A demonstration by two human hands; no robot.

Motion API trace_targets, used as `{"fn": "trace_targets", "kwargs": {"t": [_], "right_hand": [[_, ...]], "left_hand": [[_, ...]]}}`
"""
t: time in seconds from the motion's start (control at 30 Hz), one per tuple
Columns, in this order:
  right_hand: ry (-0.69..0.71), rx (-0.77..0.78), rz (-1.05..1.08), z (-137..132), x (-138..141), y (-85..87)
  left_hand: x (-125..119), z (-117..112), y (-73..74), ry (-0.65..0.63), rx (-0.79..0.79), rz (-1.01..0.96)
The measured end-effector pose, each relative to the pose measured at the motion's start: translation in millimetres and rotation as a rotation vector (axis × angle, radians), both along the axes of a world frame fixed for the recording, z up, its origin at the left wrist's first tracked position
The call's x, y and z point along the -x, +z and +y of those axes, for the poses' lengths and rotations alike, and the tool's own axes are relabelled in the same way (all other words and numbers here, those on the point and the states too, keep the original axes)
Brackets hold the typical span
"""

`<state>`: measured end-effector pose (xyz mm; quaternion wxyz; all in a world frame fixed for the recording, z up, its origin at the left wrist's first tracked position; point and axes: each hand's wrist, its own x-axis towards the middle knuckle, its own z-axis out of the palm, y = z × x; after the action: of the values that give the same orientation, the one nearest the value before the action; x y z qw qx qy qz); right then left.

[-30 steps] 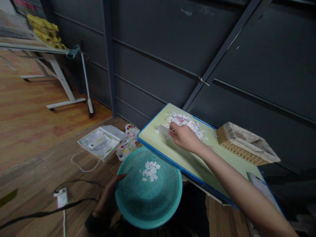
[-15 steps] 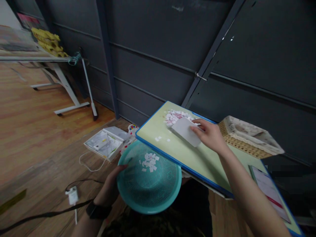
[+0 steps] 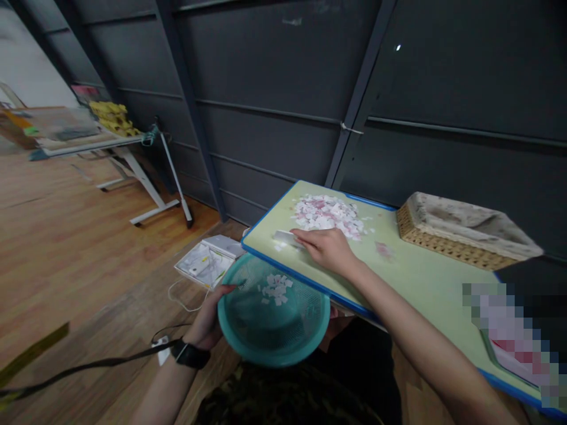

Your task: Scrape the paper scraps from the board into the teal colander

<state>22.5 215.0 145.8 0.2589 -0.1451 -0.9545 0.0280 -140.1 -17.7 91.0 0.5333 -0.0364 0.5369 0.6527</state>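
Note:
My left hand [image 3: 209, 321] grips the rim of a teal mesh basket [image 3: 273, 310], held just below the edge of the green table with a blue border [image 3: 411, 283]. Several small white paper bits [image 3: 275, 289] lie inside the basket. My right hand [image 3: 328, 249] rests on the table near its front edge, fingers closed on a flat white card [image 3: 286, 238] that touches the tabletop. Just behind the hand sits a pile of white and pink paper bits [image 3: 325, 212].
A wicker tray [image 3: 460, 236] stands at the table's back right. An open white box with a cable [image 3: 208, 262] lies on the wooden floor left of the table. A black strap [image 3: 88, 366] crosses the floor. A white-legged table [image 3: 110, 141] stands far left by the dark wall.
My right hand lifted the card beside the pile, then brought it down and forward to the table's front edge. The basket has stayed under the edge.

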Motion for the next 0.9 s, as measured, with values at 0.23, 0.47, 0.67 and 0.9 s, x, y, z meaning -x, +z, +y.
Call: {"fn": "trace_targets", "kwargs": {"t": [0.23, 0.47, 0.67, 0.9], "right_hand": [[0.127, 0.013, 0.057, -8.6, -10.8, -3.1], [0.084, -0.015, 0.082, -6.7, -4.7, -7.6], [0.130, -0.004, 0.129, -12.7, -4.5, -11.5], [0.165, 0.059, 0.163, -15.5, -6.1, -7.0]], "left_hand": [[-6.3, 7.3, 6.7, 0.047, -0.033, -0.024], [-13.4, 13.3, 6.9, 0.048, -0.071, 0.014], [-12.0, 11.0, 8.5, 0.052, -0.033, 0.013], [-8.7, 6.8, 1.9, 0.035, -0.028, -0.009]]}}
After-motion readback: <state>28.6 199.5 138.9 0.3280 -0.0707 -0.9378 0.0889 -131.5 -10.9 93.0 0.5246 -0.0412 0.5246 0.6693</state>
